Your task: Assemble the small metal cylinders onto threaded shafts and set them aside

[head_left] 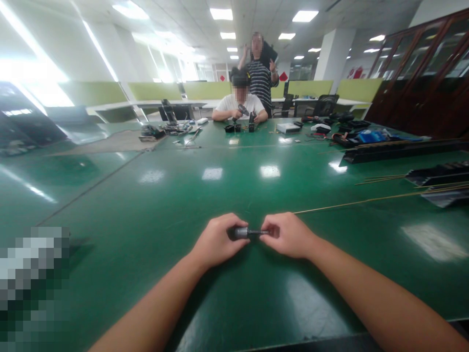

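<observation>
Over the green table (176,195), my left hand (220,239) is closed around the thick end of a small cylindrical tool (241,232). It has a grey band and a thin dark shaft that points right, like a screwdriver, but its exact kind is not clear. With thumb and fingers pinched, my right hand (289,234) holds the tip of that shaft. The tool lies roughly level between both hands. My fingers hide both of its ends. Beyond my right hand, a long thin brass-coloured rod (340,203) lies on the table.
Black channel-shaped profiles (388,150) and more thin rods lie at the right. Parts and tools (183,128) clutter the far side. Across the table a seated person (240,105) holds a power drill; another person (258,73) stands behind. A blurred-out block (32,264) is at the left.
</observation>
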Tool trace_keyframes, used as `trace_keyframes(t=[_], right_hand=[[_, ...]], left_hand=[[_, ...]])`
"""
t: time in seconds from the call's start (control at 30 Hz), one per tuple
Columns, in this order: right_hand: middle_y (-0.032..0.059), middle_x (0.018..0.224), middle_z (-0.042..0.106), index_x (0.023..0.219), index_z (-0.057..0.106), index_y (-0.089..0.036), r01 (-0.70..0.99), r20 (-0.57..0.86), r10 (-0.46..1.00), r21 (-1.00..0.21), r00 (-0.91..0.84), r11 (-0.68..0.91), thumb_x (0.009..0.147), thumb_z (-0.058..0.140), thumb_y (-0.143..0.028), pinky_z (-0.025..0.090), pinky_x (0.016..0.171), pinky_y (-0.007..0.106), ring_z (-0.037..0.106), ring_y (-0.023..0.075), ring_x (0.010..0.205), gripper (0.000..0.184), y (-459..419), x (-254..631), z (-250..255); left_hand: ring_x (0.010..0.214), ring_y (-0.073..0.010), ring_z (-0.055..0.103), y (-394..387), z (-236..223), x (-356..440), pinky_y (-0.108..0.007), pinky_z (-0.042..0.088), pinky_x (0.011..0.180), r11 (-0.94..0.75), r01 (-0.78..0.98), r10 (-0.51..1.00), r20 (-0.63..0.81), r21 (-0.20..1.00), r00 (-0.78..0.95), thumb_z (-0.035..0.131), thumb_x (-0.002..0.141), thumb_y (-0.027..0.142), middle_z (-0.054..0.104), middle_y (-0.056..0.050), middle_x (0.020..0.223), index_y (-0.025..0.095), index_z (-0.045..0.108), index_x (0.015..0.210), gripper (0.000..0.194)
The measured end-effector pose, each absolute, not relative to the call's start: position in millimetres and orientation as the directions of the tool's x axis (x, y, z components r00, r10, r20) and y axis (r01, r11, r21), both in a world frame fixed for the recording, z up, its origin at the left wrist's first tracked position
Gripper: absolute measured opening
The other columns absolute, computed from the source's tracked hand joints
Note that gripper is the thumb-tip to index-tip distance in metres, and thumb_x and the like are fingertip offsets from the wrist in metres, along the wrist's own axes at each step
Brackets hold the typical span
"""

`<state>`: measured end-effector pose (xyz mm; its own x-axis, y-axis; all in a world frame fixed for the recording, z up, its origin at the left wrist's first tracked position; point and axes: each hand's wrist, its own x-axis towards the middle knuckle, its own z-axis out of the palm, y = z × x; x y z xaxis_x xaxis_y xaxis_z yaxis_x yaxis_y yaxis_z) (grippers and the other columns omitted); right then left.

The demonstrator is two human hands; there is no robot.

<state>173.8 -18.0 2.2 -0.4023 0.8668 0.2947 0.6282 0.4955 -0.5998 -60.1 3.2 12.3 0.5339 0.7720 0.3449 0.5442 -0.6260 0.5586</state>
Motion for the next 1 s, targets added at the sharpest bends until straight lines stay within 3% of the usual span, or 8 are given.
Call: trace_keyframes(t=[0.67, 0.87, 1.0], right_hand=[[-0.001, 0.068, 0.067, 0.081, 0.067, -0.019, 0.613, 0.275, 0.886, -0.644, -0.374, 0.459, 0.078, 0.068, -0.026, 0.04, 0.057, 0.022, 0.058, 0.0113, 0.059, 0.008, -13, 178, -1], [-0.0008, 0.067, 0.067, 0.081, 0.067, -0.019, 0.584, 0.218, 0.901, -0.699, -0.376, 0.413, 0.077, 0.069, -0.028, 0.043, 0.056, 0.021, 0.06, 0.0112, 0.058, 0.011, -6, 179, -8], [0.0004, 0.068, 0.068, 0.08, 0.068, -0.017, 0.564, 0.196, 0.901, -0.723, -0.387, 0.4, 0.075, 0.07, -0.027, 0.044, 0.056, 0.021, 0.061, 0.0115, 0.059, 0.012, -1, 178, -12]], left_hand=[[0.081, -0.0155, 0.064, 7, 13, -67, -0.028, 0.049, 0.077, -0.592, 0.593, 0.803, 0.332, 0.546, 0.495, 0.076, 0.072, 0.021, 0.069, 0.0, 0.089, 0.021, 0.068, 0.091, 0.021], [0.084, -0.02, 0.064, 16, 18, -78, -0.033, 0.05, 0.08, -0.468, 0.695, 0.874, 0.405, 0.546, 0.27, 0.076, 0.073, 0.039, 0.071, -0.002, 0.091, 0.021, 0.068, 0.094, 0.028], [0.086, -0.0233, 0.067, 23, 22, -84, -0.039, 0.053, 0.085, -0.316, 0.643, 0.941, 0.317, 0.698, 0.118, 0.07, 0.076, 0.053, 0.073, -0.007, 0.096, 0.018, 0.067, 0.107, 0.047]])
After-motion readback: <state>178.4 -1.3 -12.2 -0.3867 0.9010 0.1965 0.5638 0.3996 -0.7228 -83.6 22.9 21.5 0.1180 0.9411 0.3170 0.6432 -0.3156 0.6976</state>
